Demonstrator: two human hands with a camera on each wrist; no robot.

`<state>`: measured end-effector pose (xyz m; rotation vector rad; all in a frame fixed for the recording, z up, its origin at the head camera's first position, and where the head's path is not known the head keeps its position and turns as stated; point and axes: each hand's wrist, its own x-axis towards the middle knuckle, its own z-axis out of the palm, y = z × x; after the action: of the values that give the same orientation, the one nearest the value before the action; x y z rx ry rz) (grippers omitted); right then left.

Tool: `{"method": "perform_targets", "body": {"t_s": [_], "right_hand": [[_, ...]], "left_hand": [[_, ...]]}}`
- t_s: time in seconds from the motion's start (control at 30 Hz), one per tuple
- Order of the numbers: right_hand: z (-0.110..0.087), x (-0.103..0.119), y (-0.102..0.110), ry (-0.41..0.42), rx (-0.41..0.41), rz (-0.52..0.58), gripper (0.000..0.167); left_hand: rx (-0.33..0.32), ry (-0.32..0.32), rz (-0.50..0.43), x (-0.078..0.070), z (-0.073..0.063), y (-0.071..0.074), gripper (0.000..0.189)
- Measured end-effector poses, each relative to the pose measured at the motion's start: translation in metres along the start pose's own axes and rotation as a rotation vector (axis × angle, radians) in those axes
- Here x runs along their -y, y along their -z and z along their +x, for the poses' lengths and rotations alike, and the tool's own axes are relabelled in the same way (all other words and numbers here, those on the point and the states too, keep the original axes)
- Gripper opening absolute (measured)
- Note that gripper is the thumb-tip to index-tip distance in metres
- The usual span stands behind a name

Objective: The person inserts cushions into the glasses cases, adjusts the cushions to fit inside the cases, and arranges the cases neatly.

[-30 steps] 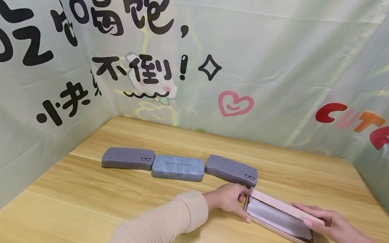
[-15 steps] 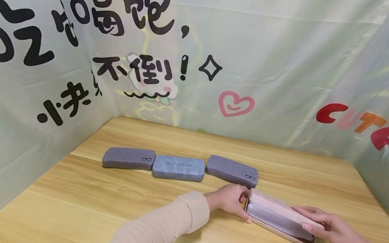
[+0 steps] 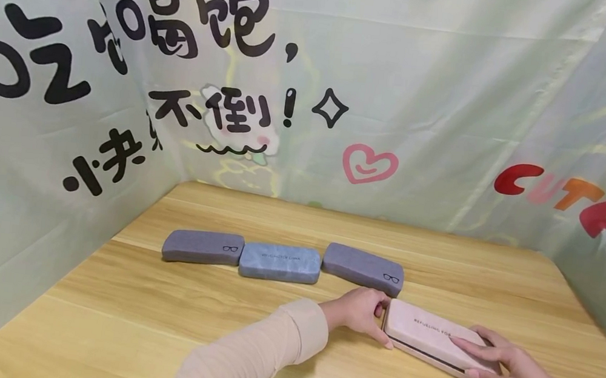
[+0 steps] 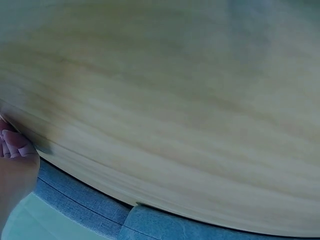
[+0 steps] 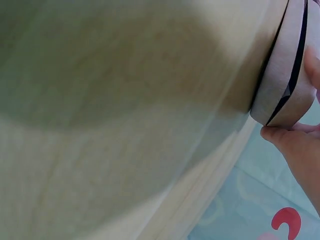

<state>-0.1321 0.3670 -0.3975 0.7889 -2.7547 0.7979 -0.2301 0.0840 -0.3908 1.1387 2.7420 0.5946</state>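
Note:
A pink glasses case (image 3: 426, 335) with printed lettering lies on the table, its lid down except for a thin dark gap along the front edge. At its left end my left hand (image 3: 358, 311) holds it between thumb and curled fingers. My right hand (image 3: 518, 365) grips the right end, fingers over the lid and thumb at the front edge. The right wrist view shows the case (image 5: 277, 92) side-on, with the dark gap between lid and base. Only part of my left hand (image 4: 19, 170) shows in the left wrist view. The inside of the case is hidden.
Behind stand a grey-purple glasses case (image 3: 201, 246), a blue case (image 3: 279, 263) and another grey-purple case (image 3: 361, 264), in a row. The rightmost is close to my left fingers. A printed cloth (image 3: 433, 92) walls the wooden table (image 3: 121, 311) at back and sides.
The pink case's lid has swung down toward the front, covering the pale cloth that showed inside. My right hand has moved down with the lid; my left hand has stayed at the left end.

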Motion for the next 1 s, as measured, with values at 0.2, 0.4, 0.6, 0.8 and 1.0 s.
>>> {"method": "perform_targets", "body": {"t_s": [0.2, 0.4, 0.6, 0.8, 1.0], "right_hand": [[0.000, 0.003, -0.004, -0.031, -0.016, -0.023, 0.056], [-0.001, 0.001, -0.005, -0.037, -0.032, -0.039, 0.054], [-0.002, -0.001, -0.007, -0.034, -0.044, -0.033, 0.054], [-0.004, -0.003, -0.007, -0.045, -0.045, -0.046, 0.054], [-0.005, -0.004, -0.003, -0.084, -0.004, -0.053, 0.052]], "left_hand": [[0.003, 0.010, 0.000, 0.000, 0.000, 0.000, 0.048], [0.003, 0.008, 0.017, -0.003, 0.001, 0.001, 0.051], [0.014, -0.004, 0.026, -0.007, 0.000, 0.003, 0.053], [0.031, -0.016, 0.053, -0.009, -0.001, 0.004, 0.046], [0.049, -0.033, 0.066, -0.011, -0.003, 0.006, 0.047]]}}
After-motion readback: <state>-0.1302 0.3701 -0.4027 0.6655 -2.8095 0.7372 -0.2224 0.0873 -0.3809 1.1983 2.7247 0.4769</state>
